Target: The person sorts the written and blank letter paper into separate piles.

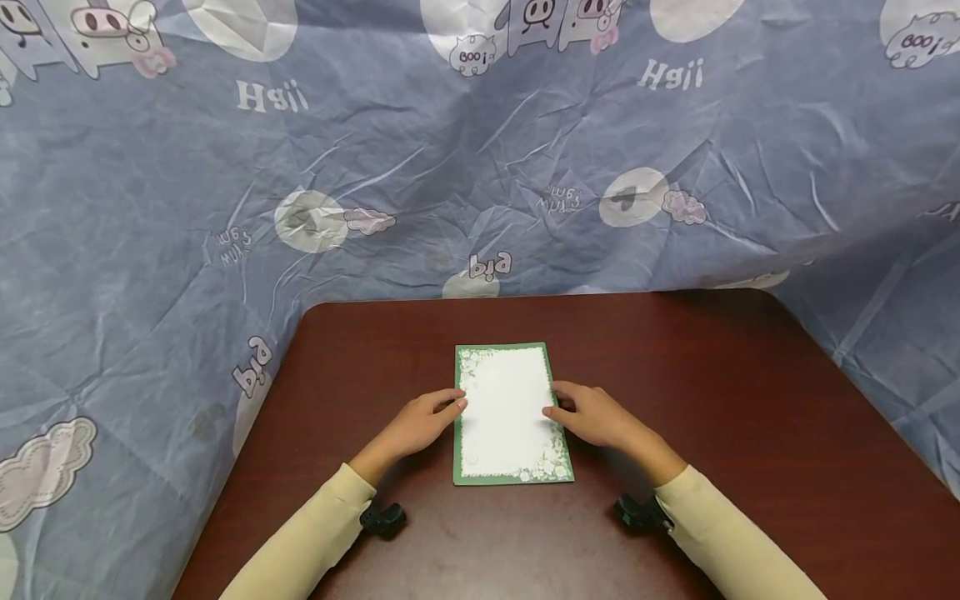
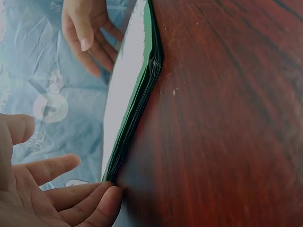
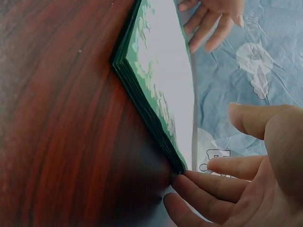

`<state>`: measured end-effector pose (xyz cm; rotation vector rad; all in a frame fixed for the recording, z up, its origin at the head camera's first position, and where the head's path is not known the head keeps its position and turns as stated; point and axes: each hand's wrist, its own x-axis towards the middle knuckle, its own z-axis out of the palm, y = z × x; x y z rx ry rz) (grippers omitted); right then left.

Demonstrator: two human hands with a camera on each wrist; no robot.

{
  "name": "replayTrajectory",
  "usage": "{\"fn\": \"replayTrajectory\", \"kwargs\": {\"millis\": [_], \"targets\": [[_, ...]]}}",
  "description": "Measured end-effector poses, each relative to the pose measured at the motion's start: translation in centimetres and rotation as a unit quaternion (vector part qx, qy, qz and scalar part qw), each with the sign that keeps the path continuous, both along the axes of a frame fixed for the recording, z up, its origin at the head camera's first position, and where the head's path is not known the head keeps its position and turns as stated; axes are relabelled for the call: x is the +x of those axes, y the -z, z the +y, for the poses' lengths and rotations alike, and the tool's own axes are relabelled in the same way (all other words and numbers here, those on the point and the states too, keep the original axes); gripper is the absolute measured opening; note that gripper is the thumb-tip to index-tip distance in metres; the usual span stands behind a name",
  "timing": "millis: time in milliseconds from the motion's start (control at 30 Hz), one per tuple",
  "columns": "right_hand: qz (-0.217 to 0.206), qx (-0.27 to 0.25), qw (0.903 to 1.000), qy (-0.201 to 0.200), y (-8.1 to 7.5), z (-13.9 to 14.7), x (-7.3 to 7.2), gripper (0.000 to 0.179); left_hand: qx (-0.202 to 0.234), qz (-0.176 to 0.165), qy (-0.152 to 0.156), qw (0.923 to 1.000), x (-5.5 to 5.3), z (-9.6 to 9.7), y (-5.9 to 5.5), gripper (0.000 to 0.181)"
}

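A stack of green-bordered paper sheets (image 1: 504,417) with a white middle and a printed floral edge lies flat on the table; the wrist views show several layers along its side. At its left edge is my left hand (image 1: 420,422), fingers slightly bent, with fingertips touching the side in the left wrist view. My right hand (image 1: 597,415) is at the opposite edge, and its fingertips (image 3: 182,182) meet the stack's far corner in the right wrist view. Both thumbs are held apart from the other fingers. Neither hand visibly grips the paper.
The dark red-brown wooden table (image 1: 720,400) has rounded far corners. Behind and beside it hangs a creased blue cloth (image 1: 420,150) with cartoon prints. Black wrist devices (image 1: 384,521) are strapped below the cream sleeves (image 1: 311,533).
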<state>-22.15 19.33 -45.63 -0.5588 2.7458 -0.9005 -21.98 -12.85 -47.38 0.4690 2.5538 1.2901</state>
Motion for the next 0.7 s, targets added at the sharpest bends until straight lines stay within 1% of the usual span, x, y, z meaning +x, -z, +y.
{"fn": "replayTrajectory", "kwargs": {"millis": [200,300,400,500,600,700], "targets": [[0.015,0.011,0.9998,-0.011,0.0,0.0,0.5,0.063,0.002,0.002,0.008,1.0000,0.5,0.0,0.0,0.052],[0.028,0.000,0.9996,-0.010,0.0,0.1,0.6,0.060,0.017,0.006,0.000,0.9998,0.5,0.0,0.4,0.047],[0.044,-0.050,0.9978,0.006,0.2,-0.1,0.4,0.053,0.056,0.015,-0.032,0.9978,0.5,0.2,0.8,0.041],[0.052,-0.117,0.9911,0.035,0.7,-0.3,0.2,0.043,0.103,0.019,-0.074,0.9918,0.7,0.7,1.2,0.047],[0.041,-0.178,0.9814,0.060,1.4,-0.8,0.0,0.038,0.144,0.014,-0.106,0.9838,0.8,1.2,1.4,0.055],[0.023,-0.223,0.9711,0.081,2.0,-1.4,-0.3,0.041,0.172,0.014,-0.123,0.9773,0.7,1.3,1.6,0.059]]}}
